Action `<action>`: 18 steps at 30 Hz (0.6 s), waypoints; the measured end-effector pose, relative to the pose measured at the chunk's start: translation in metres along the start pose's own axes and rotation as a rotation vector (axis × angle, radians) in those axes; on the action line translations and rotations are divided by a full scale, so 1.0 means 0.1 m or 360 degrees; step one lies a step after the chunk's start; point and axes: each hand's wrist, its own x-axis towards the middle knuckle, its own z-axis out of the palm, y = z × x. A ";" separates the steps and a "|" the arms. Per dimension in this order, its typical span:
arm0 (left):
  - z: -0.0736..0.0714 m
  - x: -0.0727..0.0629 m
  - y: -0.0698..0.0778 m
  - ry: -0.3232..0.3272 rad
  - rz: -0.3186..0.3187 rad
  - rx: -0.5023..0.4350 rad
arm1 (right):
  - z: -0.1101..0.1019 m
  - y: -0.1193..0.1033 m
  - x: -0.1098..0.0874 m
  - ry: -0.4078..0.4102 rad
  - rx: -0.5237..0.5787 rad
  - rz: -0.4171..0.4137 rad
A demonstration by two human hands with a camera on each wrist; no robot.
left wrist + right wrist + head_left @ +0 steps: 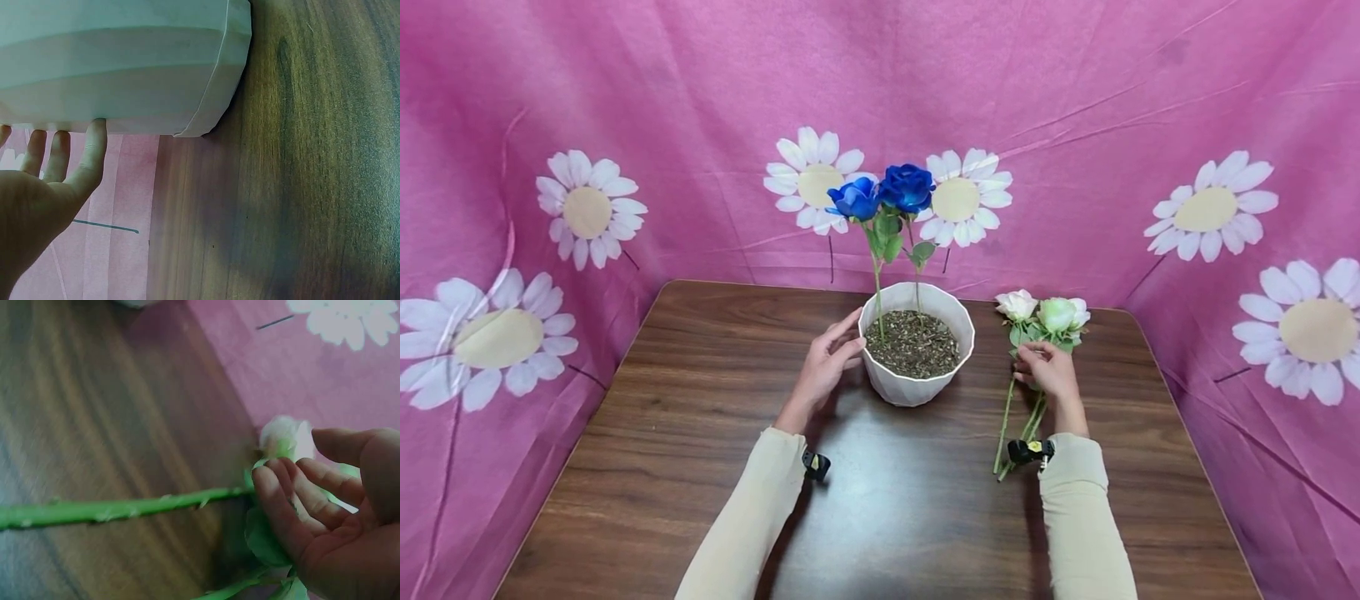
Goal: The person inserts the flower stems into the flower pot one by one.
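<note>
The white pot (910,392) stands on the worktop (700,467) between the two hands, just beside the left and apart from the right. The left hand (824,367) is spread against the pot's side — fingers mostly straight, fingertips at its wall, not wrapped round it. Two blue roses (907,188) rise from the soil (917,343) inside. The pale roses (1057,315) lie to the pot's right, blooms towards the pink cloth (1075,75). The right hand (1052,373) is over their leaves and upper stems — fingers loosely bent, thumb apart, with no firm hold showing
</note>
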 end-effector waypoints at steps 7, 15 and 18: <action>0.01 0.01 -0.01 -0.0001 0.0007 -0.0008 | -0.06 0.14 0.05 0.0015 -0.0133 0.0104; 0.00 0.02 -0.04 0.0010 0.0019 -0.0014 | -0.07 0.14 0.08 -0.0060 -0.0346 0.0157; 0.01 0.02 -0.04 0.0009 0.0023 -0.0009 | -0.05 0.15 0.11 -0.0038 -0.0383 0.0185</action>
